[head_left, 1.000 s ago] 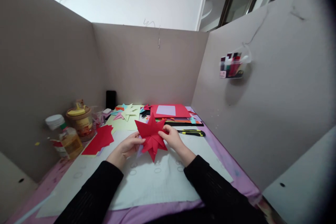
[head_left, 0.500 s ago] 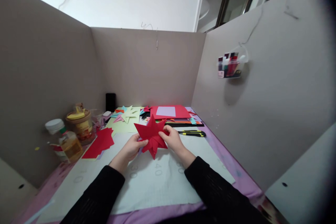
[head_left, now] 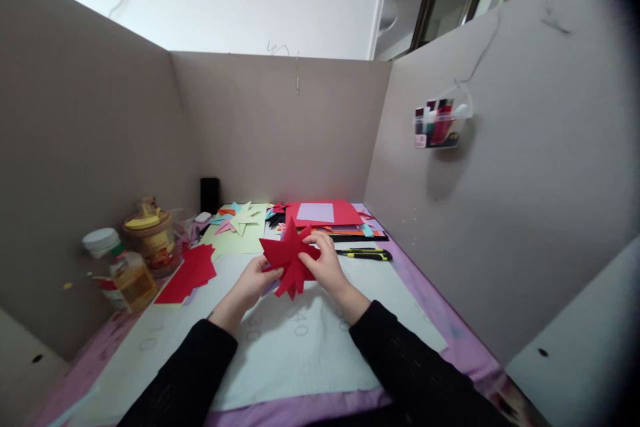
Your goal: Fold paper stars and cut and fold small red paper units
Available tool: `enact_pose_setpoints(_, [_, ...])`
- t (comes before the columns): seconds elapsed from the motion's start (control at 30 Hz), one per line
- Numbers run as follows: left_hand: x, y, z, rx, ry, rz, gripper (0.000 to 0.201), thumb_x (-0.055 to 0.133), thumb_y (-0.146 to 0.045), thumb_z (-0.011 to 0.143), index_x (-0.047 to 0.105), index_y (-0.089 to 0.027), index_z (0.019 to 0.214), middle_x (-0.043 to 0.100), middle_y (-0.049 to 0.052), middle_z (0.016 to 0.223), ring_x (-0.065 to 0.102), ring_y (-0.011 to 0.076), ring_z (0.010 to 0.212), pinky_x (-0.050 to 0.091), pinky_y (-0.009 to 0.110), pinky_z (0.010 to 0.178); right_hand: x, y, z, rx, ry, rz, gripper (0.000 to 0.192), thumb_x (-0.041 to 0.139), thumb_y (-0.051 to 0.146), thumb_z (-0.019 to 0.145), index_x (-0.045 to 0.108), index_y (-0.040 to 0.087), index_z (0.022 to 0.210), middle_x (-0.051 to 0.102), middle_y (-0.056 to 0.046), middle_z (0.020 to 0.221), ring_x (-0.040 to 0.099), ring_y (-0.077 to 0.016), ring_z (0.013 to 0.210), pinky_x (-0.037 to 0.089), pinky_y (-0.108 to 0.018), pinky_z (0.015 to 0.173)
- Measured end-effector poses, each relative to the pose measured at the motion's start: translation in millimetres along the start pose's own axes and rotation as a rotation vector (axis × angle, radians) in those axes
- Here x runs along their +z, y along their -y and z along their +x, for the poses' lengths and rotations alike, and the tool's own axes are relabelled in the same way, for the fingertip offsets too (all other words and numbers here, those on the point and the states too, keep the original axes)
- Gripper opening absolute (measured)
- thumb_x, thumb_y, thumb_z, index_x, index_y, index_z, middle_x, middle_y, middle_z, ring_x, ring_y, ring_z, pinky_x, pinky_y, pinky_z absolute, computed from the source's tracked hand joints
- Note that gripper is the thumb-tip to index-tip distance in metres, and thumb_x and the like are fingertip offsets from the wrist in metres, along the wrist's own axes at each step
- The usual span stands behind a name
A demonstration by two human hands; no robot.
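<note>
A red folded paper star (head_left: pixel 290 257) with several points is held up over the white sheet in the middle. My left hand (head_left: pixel 254 280) pinches its left side, thumb in front and fingers behind. On the right, my right hand (head_left: pixel 326 263) grips the star's upper right part, its thumb pressed on the front face. A bit of lilac paper shows beside my left fingers; whether it belongs to the star I cannot tell. Close behind my right hand lies a yellow and black utility knife (head_left: pixel 367 254).
Red paper sheets (head_left: pixel 190 273) lie at left, near a bottle of amber liquid (head_left: pixel 135 280) and a lidded cup (head_left: pixel 150 240). Several paper stars (head_left: pixel 245 219) rest on a pale green sheet. Behind are stacked red paper (head_left: pixel 345 212) and a black phone-like object (head_left: pixel 210 195). Grey panels enclose the table.
My right hand has shifted slightly up and left over the star, covering more of its right side. The star's lower points have tilted and look narrower. My left hand keeps its grip.
</note>
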State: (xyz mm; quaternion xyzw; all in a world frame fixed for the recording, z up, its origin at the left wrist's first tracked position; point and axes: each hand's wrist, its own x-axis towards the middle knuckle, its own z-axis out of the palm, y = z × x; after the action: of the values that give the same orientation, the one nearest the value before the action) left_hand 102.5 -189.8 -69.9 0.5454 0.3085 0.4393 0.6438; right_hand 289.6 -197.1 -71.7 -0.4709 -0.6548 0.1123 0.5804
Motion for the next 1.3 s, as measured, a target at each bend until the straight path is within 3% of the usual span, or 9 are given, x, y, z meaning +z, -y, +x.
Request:
enact_pose_setpoints(0.17, [5.0, -0.9, -2.7, 0.099, -0.033, 0.210, 0.032, 0.073, -0.035, 0.070, 0.072, -0.012, 0.092, 0.073, 0.009, 0.088, 0.066, 0.0266, 0.082, 0.050, 0.035, 0.078, -2.7, 2.6, -1.2, -0.003, -0.020, 0.017, 0.015, 0.063, 0.020, 0.070, 0.057, 0.023, 0.083, 0.055, -0.005, 0.105, 0.046, -0.0244, 0.108, 0.035, -0.042, 0.096])
enact_pose_setpoints(0.33, [7.5, -7.9, -13.6, 0.411, 0.031, 0.503, 0.032, 0.065, -0.023, 0.078, 0.070, -0.022, 0.109, 0.069, 0.008, 0.112, 0.063, 0.0269, 0.104, 0.045, 0.038, 0.095, -9.7, 8.7, -5.1, -0.198, -0.119, -0.010, 0.010, 0.062, 0.026, 0.076, 0.055, 0.023, 0.070, 0.053, -0.006, 0.111, 0.045, -0.0262, 0.113, 0.034, -0.045, 0.099])
enact_pose_setpoints(0.47, [8.0, -12.3, -21.7, 0.589, 0.105, 0.675, 0.035, 0.064, -0.016, 0.079, 0.069, -0.026, 0.111, 0.061, 0.008, 0.126, 0.055, 0.0262, 0.118, 0.038, 0.040, 0.104, -14.4, 8.3, -9.8, -0.348, -0.160, -0.032, 0.008, 0.063, 0.029, 0.077, 0.061, 0.025, 0.084, 0.053, -0.007, 0.114, 0.042, -0.0293, 0.119, 0.034, -0.049, 0.100])
enact_pose_setpoints(0.7, [6.3, -9.5, -24.4, 0.741, 0.147, 0.853, 0.038, 0.062, -0.013, 0.080, 0.066, -0.025, 0.116, 0.059, 0.010, 0.128, 0.050, 0.0268, 0.123, 0.037, 0.043, 0.106, -17.3, 12.4, -13.5, -0.327, -0.151, 0.042, 0.035, 0.065, 0.031, 0.077, 0.053, 0.027, 0.110, 0.053, -0.008, 0.112, 0.046, -0.0284, 0.115, 0.038, -0.048, 0.098])
enact_pose_setpoints(0.87, [4.9, -9.0, -23.9, 0.841, 0.160, 0.923, 0.040, 0.060, -0.012, 0.082, 0.063, -0.025, 0.119, 0.060, 0.010, 0.126, 0.052, 0.0260, 0.122, 0.041, 0.043, 0.103, -14.6, 8.3, -12.9, -0.352, -0.218, 0.148, 0.051, 0.064, 0.031, 0.079, 0.041, 0.027, 0.124, 0.051, -0.008, 0.116, 0.050, -0.0266, 0.112, 0.039, -0.048, 0.098])
enact_pose_setpoints(1.0, [2.9, -5.4, -20.0, 0.967, 0.147, 0.891, 0.040, 0.059, -0.013, 0.083, 0.062, -0.026, 0.121, 0.062, 0.010, 0.125, 0.055, 0.0245, 0.118, 0.048, 0.040, 0.097, -16.6, 5.6, -9.5, -0.391, -0.149, 0.107, 0.047, 0.069, 0.027, 0.074, 0.049, 0.027, 0.117, 0.051, -0.008, 0.119, 0.047, -0.0277, 0.117, 0.038, -0.049, 0.099])
enact_pose_setpoints(1.1, [5.9, -2.6, -17.7, 0.871, 0.101, 0.770, 0.037, 0.061, -0.018, 0.083, 0.063, -0.023, 0.119, 0.063, 0.012, 0.123, 0.061, 0.0241, 0.111, 0.050, 0.038, 0.093, -17.4, 6.9, -6.4, -0.371, -0.115, 0.115, 0.022, 0.068, 0.024, 0.075, 0.058, 0.026, 0.095, 0.056, -0.006, 0.113, 0.047, -0.0269, 0.117, 0.037, -0.049, 0.100])
enact_pose_setpoints(1.2, [12.8, -1.4, -15.4, 0.560, 0.048, 0.532, 0.031, 0.058, -0.026, 0.085, 0.065, -0.017, 0.114, 0.071, 0.012, 0.105, 0.067, 0.0236, 0.094, 0.054, 0.036, 0.084, -14.1, 6.3, -4.5, -0.278, -0.095, 0.116, 0.010, 0.068, 0.025, 0.076, 0.059, 0.024, 0.081, 0.061, -0.005, 0.103, 0.051, -0.0255, 0.110, 0.038, -0.047, 0.098])
enact_pose_setpoints(1.3, [18.1, 0.7, -11.3, 0.278, -0.056, 0.311, 0.032, 0.060, -0.035, 0.083, 0.068, -0.013, 0.104, 0.073, 0.009, 0.088, 0.068, 0.0221, 0.078, 0.054, 0.032, 0.069, -8.1, 1.2, -4.4, -0.154, -0.109, 0.134, 0.014, 0.071, 0.026, 0.074, 0.059, 0.023, 0.081, 0.063, -0.005, 0.098, 0.054, -0.0240, 0.103, 0.041, -0.045, 0.093])
